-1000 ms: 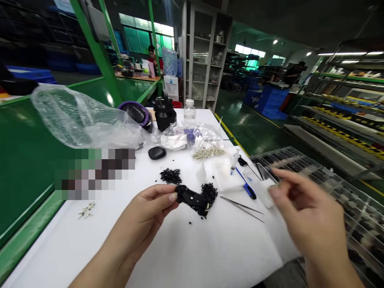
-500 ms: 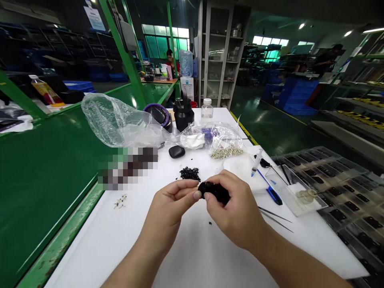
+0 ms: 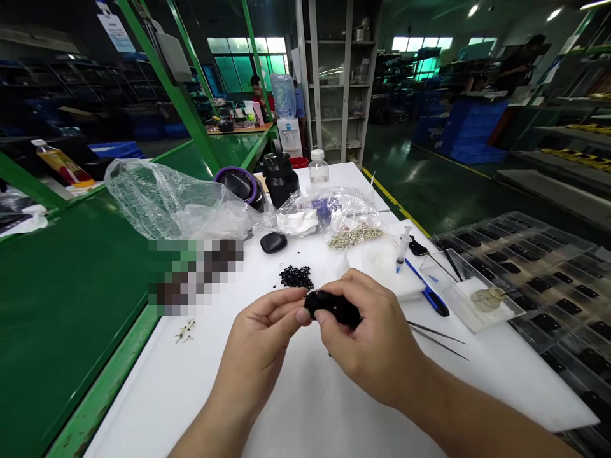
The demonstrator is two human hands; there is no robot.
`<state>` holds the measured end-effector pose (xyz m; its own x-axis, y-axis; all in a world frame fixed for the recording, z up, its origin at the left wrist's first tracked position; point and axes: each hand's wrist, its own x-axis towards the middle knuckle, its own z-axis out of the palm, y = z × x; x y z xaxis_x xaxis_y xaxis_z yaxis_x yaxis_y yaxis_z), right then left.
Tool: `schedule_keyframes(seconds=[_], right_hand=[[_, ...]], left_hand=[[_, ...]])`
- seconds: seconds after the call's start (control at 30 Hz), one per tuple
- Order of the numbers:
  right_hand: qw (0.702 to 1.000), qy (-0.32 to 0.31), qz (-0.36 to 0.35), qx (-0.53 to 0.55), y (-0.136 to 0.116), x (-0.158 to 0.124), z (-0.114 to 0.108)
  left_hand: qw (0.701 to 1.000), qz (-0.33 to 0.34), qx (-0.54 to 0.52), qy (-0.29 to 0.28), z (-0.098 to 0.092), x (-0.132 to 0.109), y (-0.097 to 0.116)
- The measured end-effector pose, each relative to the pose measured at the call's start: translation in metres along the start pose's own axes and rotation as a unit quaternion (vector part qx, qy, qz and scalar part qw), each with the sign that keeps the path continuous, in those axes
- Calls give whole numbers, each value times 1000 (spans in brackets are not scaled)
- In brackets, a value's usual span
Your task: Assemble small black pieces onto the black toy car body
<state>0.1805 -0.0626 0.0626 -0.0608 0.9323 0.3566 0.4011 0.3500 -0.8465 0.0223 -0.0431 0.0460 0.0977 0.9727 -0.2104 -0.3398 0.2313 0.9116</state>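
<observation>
A glossy black object is held above the white table between my hands. My right hand wraps round it, thumb in front and fingers behind. At its left end, the thumb and fingertips of my left hand pinch together; whether they grip the object itself or a small part at its edge is too small to tell. Just beyond my fingertips lies a pile of small black parts. Tweezers stick out to the right from behind my right hand.
Behind the pile are a black rounded case, a clear bag of small pale parts and a black bottle. To the right are a syringe, a blue-handled tool and a clear tray. Small pale pieces lie left.
The view has shifted slightly, so the table items appear a little further left. My hands keep the same hold on the black object.
</observation>
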Motion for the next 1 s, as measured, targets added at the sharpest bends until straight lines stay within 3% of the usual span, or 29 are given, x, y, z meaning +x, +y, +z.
schedule_keyframes(seconds=[0.23, 0.37, 0.53, 0.87, 1.0], right_hand=[[1000, 1, 6, 2, 0, -1, -1], [998, -11, 51, 26, 0, 4, -4], [991, -48, 105, 71, 1, 8, -5], [992, -37, 113, 50, 4, 4, 3], [993, -30, 108, 42, 7, 3, 9]], left_hand=[[1000, -3, 2, -8, -1, 1, 1], [1000, 0, 8, -15, -1, 0, 1], [999, 3, 30, 18, -1, -3, 0], [986, 41, 149, 56, -1, -9, -2], [963, 95, 239, 79, 1, -13, -2]])
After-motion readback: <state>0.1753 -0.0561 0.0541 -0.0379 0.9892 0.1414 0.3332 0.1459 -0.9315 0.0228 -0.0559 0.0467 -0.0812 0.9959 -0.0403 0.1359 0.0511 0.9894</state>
